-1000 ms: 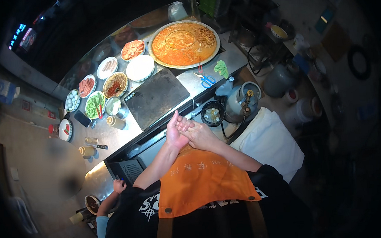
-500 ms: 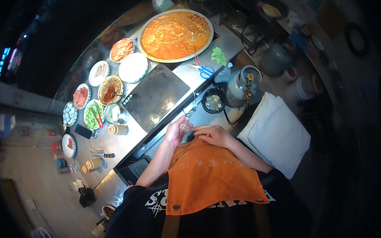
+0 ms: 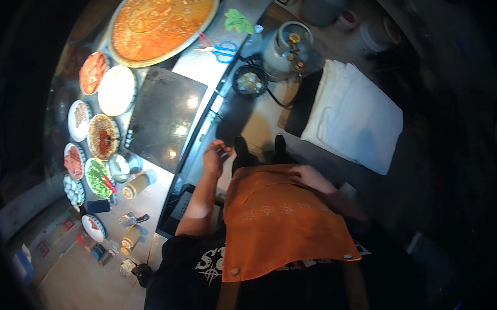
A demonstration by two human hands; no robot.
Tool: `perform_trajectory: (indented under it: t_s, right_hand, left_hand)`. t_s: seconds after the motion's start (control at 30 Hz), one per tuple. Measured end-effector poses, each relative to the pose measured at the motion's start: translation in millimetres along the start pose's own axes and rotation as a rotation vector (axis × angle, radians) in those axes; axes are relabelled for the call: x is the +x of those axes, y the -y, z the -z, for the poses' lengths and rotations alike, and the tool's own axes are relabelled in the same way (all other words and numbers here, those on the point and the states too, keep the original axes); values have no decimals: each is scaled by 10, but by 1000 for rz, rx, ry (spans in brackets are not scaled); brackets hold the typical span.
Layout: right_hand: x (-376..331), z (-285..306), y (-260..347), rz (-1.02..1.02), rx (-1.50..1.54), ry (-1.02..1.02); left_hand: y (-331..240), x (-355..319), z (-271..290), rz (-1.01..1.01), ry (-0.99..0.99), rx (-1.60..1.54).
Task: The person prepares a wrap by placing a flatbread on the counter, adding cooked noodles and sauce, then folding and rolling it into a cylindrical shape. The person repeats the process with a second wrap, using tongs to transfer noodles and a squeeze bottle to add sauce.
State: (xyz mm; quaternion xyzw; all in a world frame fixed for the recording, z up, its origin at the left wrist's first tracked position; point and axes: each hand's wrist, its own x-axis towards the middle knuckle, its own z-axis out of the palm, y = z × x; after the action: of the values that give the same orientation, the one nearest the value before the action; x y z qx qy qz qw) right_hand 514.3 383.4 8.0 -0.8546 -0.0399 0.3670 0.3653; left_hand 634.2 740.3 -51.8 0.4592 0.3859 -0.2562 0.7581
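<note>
My left hand [image 3: 216, 157] hangs beside the front edge of the metal counter, its fingers loosely curled and a little apart. I see nothing held in it. Against the upper right part of my orange apron [image 3: 285, 228] rests my right hand [image 3: 311, 178]. Its fingers lie over the cloth and look slightly blurred, with no object in them. The nearest thing on the counter is a dark flat griddle plate [image 3: 166, 117], up and left of my left hand.
Blue-handled scissors [image 3: 224, 52], a large sauce-filled pan [image 3: 213, 17] and several bowls, one with chopped greens [image 3: 97, 178], stand on the counter. A squeeze bottle [image 3: 135, 187] and a cleaver [image 3: 134, 219] lie leftward. A gas cylinder [image 3: 280, 56], black basket [image 3: 236, 81] and white cloth-covered block [image 3: 352, 117] stand right.
My hands, close together in front of the apron before, have moved apart: left toward the counter, right onto the apron's right side. The view has turned, shifting the counter leftward.
</note>
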Motion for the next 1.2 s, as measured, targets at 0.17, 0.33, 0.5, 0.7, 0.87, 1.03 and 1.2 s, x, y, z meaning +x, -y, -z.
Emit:
perform_trajectory:
  t_s: [0.17, 0.33, 0.5, 0.7, 0.87, 1.03, 1.2]
  right_hand:
    - [6, -62, -750, -24, 66, 64]
    - [-103, -213, -1844, -199, 210, 62]
    - [-289, -495, -2646, -537, 219, 112]
    - [-234, -1468, -2993, -505, 221, -50]
    - [-86, -2119, -2946, -546, 342, -65]
    - [205, -2528, -2913, -581, 425, -55]
    - [452, -2648, -2998, -582, 475, -38]
  left_hand:
    - [333, 302, 255, -7, -75, 130]
    - [991, 654, 608, -20, -285, 360]
    - [1463, 692, 897, 80, -384, 611]
    - [1422, 1291, 1293, 215, -443, 829]
    - [1234, 2194, 1595, -173, -500, 1118]
    - [950, 3057, 1734, -380, -694, 1317]
    - [560, 3759, 1738, -711, -850, 1554]
